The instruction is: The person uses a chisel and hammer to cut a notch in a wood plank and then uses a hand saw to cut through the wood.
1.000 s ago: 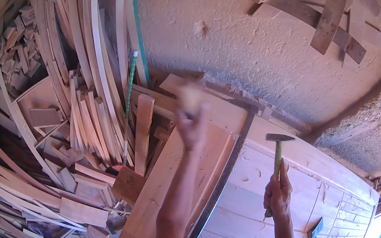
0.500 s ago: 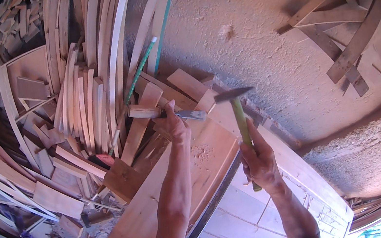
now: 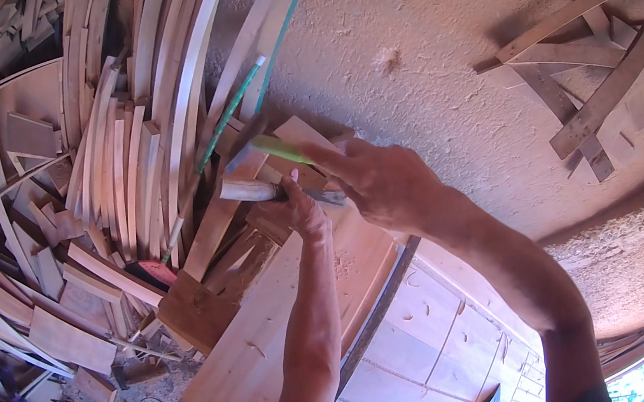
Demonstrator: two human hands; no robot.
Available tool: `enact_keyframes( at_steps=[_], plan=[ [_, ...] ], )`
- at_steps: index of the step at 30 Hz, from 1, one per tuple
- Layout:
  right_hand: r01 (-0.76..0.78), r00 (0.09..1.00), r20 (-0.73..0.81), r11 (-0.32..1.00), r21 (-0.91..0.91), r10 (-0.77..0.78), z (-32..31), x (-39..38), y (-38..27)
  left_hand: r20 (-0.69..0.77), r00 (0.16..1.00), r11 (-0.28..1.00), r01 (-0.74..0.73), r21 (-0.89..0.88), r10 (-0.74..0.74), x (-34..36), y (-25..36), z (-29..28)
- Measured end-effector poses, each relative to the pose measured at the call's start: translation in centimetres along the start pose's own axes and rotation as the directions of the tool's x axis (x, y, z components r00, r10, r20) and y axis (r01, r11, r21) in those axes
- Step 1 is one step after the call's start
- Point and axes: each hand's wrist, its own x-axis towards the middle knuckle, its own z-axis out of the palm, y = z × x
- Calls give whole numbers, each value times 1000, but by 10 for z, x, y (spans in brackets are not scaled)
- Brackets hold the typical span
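My left hand (image 3: pixel 303 205) grips a wooden-handled chisel (image 3: pixel 247 189), whose flat metal blade (image 3: pixel 331 198) points right over a pale wooden board (image 3: pixel 224 382). My right hand (image 3: pixel 373 181) is closed on a hammer (image 3: pixel 279 148) with a yellow-green handle; its blurred head is just above and left of the chisel handle's end, and I cannot tell whether they touch. Below the hands, the board borders a grooved wooden panel (image 3: pixel 401 349) along a dark strip (image 3: pixel 370 319), with several shavings on both. The chisel's cutting edge is partly hidden by my right hand and arm.
Many wooden strips (image 3: pixel 143 173) and offcuts (image 3: pixel 81 345) are piled at the left, with a green rod (image 3: pixel 230 115) among them. A rough pale wall or slab (image 3: pixel 432 43) fills the upper right, with dark curved wooden pieces (image 3: pixel 585 120) against it. A dark block (image 3: pixel 491 399) is at the bottom.
The chisel came into clear view half a second ago. My right hand has swung the hammer up and left toward the chisel handle, turning its handle from upright to slanted. My view has also shifted.
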Motion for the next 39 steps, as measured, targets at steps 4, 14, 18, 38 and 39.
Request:
enact_keyframes(
  at_steps=[4,14,18,38,39],
  plan=[
    [156,982,127,980,-123,-140,-17,32,-23,101,991,996,-90,23,87,16,-38,-27],
    [308,944,-82,944,-122,-318,-12,97,-84,471,866,863,-357,356,164,25,-57,-45],
    [301,890,420,920,-253,-175,-8,119,-58,534,843,927,-252,277,69,25,-22,-41],
    [-351,897,292,936,13,332,54,-2,26,-92,991,991,91,-95,-100,33,66,-75],
    [-333,912,257,943,13,318,76,-40,27,-90,983,983,153,-100,-162,33,68,-100]
  ],
)
